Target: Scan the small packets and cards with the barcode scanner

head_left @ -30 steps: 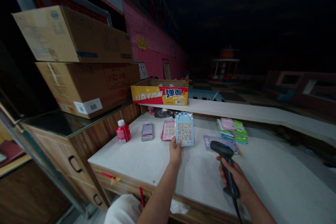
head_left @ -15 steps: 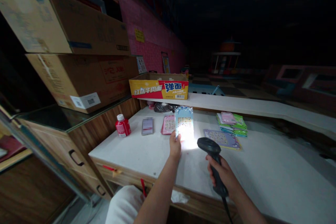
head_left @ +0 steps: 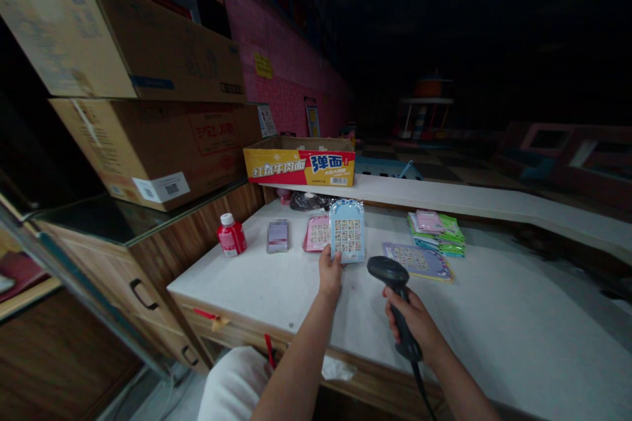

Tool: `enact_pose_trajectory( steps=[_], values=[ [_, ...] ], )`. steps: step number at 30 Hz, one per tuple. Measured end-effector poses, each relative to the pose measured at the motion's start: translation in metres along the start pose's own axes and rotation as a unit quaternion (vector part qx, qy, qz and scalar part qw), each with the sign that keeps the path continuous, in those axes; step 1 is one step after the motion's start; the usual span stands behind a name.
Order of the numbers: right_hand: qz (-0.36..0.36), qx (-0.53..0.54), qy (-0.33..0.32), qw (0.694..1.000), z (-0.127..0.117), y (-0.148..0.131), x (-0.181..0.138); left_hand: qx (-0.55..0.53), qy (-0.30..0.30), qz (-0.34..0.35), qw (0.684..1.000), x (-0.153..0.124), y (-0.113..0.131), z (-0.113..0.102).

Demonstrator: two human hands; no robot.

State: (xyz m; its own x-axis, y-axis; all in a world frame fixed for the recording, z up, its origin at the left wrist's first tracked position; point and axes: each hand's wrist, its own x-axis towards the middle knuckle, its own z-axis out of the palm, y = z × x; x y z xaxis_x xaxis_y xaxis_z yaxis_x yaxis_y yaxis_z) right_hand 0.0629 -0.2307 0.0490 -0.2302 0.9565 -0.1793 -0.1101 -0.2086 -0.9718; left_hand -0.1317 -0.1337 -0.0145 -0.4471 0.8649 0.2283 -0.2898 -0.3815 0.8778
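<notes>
My left hand grips the lower left corner of a light blue packet in clear wrapping, held up with its grid of small pictures towards me. My right hand is wrapped round the handle of a black barcode scanner, its head angled towards the packet and its cord hanging down. Behind the blue packet, partly covered by it, lie pink packets. A purple packet rests flat beyond the scanner. Farther right is a stack of green packets with a small pink one on top.
A red bottle with a white cap and a blurred-out phone-shaped item stand on the left of the white desk. An open noodle carton sits on the raised ledge. Two large cardboard boxes are stacked at left.
The scanner's bright light on the blue packet has gone out, so its printed grid shows clearly. My right hand and the scanner have shifted slightly left. My left hand has hardly moved.
</notes>
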Motion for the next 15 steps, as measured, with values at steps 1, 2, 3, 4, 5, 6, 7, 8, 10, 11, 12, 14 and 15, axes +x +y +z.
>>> enact_pose_trajectory(
  steps=[1,2,3,4,5,6,7,8,10,11,12,14,15],
  values=[
    [0.000,-0.002,-0.003,1.000,0.001,0.000,0.002,-0.011,-0.003,0.000,1.000,0.000,0.000,0.000],
    [-0.003,-0.004,-0.004,1.000,0.002,-0.001,0.003,-0.019,-0.006,0.000,1.000,0.000,0.000,0.001],
    [-0.006,-0.004,-0.004,1.000,0.004,-0.001,0.004,-0.023,-0.007,0.000,1.000,0.000,0.000,0.001],
    [-0.009,-0.003,-0.005,1.000,0.004,-0.002,0.004,-0.021,-0.007,-0.001,1.000,0.000,0.000,0.001],
    [-0.011,-0.002,-0.005,1.000,0.004,-0.003,0.005,-0.019,-0.005,-0.002,1.000,0.000,0.000,0.000],
    [-0.014,0.001,-0.005,1.000,0.003,-0.004,0.005,-0.016,-0.003,-0.003,1.000,0.001,-0.001,0.000],
    [-0.016,0.005,-0.004,1.000,0.001,-0.005,0.006,-0.014,0.000,-0.004,1.000,0.001,-0.002,-0.001],
    [-0.019,0.010,-0.004,1.000,-0.003,-0.006,0.006,-0.012,0.002,-0.004,1.000,0.001,-0.002,-0.001],
    [-0.021,0.025,-0.002,0.999,-0.014,-0.007,0.008,-0.009,0.004,-0.001,1.000,0.002,-0.003,-0.002],
    [-0.022,0.036,-0.002,0.999,-0.021,-0.008,0.010,-0.008,0.003,0.001,1.000,0.002,-0.003,-0.002],
    [-0.022,0.048,0.003,0.999,-0.030,-0.008,0.012,-0.008,0.001,0.002,1.000,0.002,-0.003,-0.002],
    [-0.034,0.076,0.006,0.997,-0.048,-0.009,0.016,-0.009,-0.003,-0.001,1.000,0.002,-0.002,-0.002],
    [-0.044,0.091,0.004,0.995,-0.057,-0.009,0.019,-0.008,-0.003,-0.004,1.000,0.002,-0.001,-0.001]
  ],
)
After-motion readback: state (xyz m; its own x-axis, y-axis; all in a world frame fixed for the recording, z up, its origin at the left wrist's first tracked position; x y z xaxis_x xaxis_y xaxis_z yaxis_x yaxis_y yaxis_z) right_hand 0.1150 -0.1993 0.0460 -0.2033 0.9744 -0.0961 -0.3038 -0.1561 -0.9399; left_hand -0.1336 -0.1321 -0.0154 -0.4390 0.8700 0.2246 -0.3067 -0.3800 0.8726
